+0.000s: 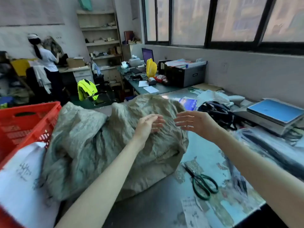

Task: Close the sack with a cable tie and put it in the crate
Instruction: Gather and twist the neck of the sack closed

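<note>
**Sack on counter, both hands open above it**

Sack [105, 145]: woven grey-green plastic weave, heavily creased, slumped in a wide lumpy mound across the left and middle of the counter [156, 206]. A stitched seam shows on its right flank. No tie visible on it.

Left hand [148, 125]: open, fingers straight, blurred, at the crown of the sack; contact can't be confirmed. Right hand [195, 123]: open, fingers spread, palm facing left, just beside the left hand, holding nothing.

Red plastic crate [24, 122]: lattice walls, slot handle, at the counter's left edge, touching the sack. White sheet with black handwriting [24, 183] leans in front of it.

Counter: worn top, pale blue coating flaked off in patches. Green-handled scissors [201, 182] lie flat near the front right, apart from the sack. Flat platform scale with a blue top [274, 112] at the right edge; tangled black straps [218, 111] left of it.

Room: cluttered office, dark-framed windows, shelving at the back.
</note>
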Tool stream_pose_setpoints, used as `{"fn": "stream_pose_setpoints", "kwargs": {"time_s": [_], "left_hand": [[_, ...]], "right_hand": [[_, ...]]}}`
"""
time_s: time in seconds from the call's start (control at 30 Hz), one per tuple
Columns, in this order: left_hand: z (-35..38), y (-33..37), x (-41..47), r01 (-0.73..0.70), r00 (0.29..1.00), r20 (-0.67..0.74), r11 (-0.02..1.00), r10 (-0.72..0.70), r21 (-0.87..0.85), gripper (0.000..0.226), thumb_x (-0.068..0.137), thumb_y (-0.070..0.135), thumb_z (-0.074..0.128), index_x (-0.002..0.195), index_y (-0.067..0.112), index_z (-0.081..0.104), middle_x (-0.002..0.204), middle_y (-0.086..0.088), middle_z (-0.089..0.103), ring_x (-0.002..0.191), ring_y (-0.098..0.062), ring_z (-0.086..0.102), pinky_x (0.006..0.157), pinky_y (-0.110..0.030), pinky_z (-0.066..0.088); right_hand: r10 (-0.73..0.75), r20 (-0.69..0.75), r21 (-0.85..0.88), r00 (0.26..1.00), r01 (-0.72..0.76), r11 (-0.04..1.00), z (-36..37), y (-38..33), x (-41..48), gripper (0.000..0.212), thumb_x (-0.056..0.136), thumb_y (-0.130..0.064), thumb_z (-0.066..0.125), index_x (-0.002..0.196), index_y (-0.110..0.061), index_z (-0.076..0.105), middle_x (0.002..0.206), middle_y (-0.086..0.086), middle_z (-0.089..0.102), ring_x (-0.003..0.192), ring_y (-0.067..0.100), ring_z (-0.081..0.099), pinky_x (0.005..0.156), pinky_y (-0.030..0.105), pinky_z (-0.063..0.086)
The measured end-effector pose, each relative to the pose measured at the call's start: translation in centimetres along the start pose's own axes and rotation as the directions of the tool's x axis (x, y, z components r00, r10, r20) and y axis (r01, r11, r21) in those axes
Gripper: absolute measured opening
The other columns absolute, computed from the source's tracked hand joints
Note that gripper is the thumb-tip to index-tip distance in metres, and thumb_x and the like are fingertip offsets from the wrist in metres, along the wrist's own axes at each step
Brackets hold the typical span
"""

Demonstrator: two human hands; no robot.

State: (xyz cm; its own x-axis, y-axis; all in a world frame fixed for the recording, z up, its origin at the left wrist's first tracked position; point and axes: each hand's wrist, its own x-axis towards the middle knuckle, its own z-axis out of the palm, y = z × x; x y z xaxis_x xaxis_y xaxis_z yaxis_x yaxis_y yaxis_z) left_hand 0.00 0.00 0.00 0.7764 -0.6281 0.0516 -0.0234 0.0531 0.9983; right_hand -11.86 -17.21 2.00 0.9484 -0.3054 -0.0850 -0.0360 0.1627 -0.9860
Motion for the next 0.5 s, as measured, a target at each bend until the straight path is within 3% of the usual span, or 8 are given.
{"fn": "stream_pose_setpoints", "kwargs": {"time_s": [0.1, 0.2, 0.3, 0.4, 0.5], "left_hand": [[-1.2, -0.7, -1.5, -0.020, 0.997, -0.076, 0.999, 0.023, 0.046, 0.026, 0.098, 0.016, 0.045, 0.091, 0.012, 0.070, 0.091, -0.007, 0.073, 0.081, -0.019, 0.066, 0.072, -0.028, 0.051], [-2.8, -1.8, -3.0, -0.040, 0.989, -0.134, 0.985, 0.064, 0.168, 0.024, 0.097, 0.014, 0.047, 0.089, 0.017, 0.069, 0.090, -0.002, 0.072, 0.081, -0.014, 0.065, 0.071, -0.023, 0.048], [-4.5, -2.8, -4.2, -0.081, 0.971, -0.170, 0.898, 0.170, 0.432, 0.016, 0.094, 0.012, 0.052, 0.094, 0.019, 0.067, 0.096, 0.000, 0.068, 0.090, -0.013, 0.062, 0.072, -0.014, 0.045], [-6.1, -3.8, -5.2, -0.030, 0.941, -0.203, 0.662, 0.272, 0.749, 0.020, 0.092, 0.018, 0.055, 0.111, 0.016, 0.062, 0.115, -0.002, 0.056, 0.112, -0.019, 0.049, 0.091, -0.023, 0.036], [-7.1, -4.7, -6.1, 0.148, 0.913, -0.300, 0.462, 0.277, 0.875, 0.046, 0.089, 0.036, 0.056, 0.131, 0.018, 0.046, 0.141, -0.007, 0.037, 0.134, -0.030, 0.028, 0.107, -0.044, 0.023]], "right_hand": [[-0.013, -0.023, -0.041, 1.000, 0.012, 0.999, 1.6, 1.2, -0.2, 0.023, 0.093, -0.015, 0.044, 0.097, -0.006, 0.065, 0.094, 0.011, 0.072, 0.089, 0.026, 0.068, 0.080, 0.031, 0.051], [-0.090, -0.079, -0.201, 0.993, 0.073, 0.977, 3.5, 3.0, -0.2, 0.016, 0.090, -0.007, 0.052, 0.089, -0.012, 0.067, 0.084, 0.006, 0.072, 0.072, 0.014, 0.066, 0.070, 0.024, 0.049], [-0.330, -0.253, -0.454, 0.910, 0.189, 0.870, 5.0, 4.7, 0.1, 0.010, 0.084, -0.006, 0.062, 0.087, -0.015, 0.066, 0.075, 0.002, 0.064, 0.062, 0.005, 0.055, 0.064, 0.018, 0.043], [-0.536, -0.273, -0.699, 0.799, 0.218, 0.681, 6.5, 5.9, 0.2, 0.022, 0.082, -0.015, 0.066, 0.103, -0.011, 0.062, 0.098, 0.004, 0.054, 0.092, 0.019, 0.052, 0.085, 0.030, 0.042], [-0.487, -0.285, -0.757, 0.826, 0.118, 0.643, 7.7, 6.7, 0.4, 0.051, 0.081, -0.031, 0.068, 0.125, -0.013, 0.050, 0.126, 0.012, 0.046, 0.120, 0.032, 0.039, 0.104, 0.045, 0.033]]}}
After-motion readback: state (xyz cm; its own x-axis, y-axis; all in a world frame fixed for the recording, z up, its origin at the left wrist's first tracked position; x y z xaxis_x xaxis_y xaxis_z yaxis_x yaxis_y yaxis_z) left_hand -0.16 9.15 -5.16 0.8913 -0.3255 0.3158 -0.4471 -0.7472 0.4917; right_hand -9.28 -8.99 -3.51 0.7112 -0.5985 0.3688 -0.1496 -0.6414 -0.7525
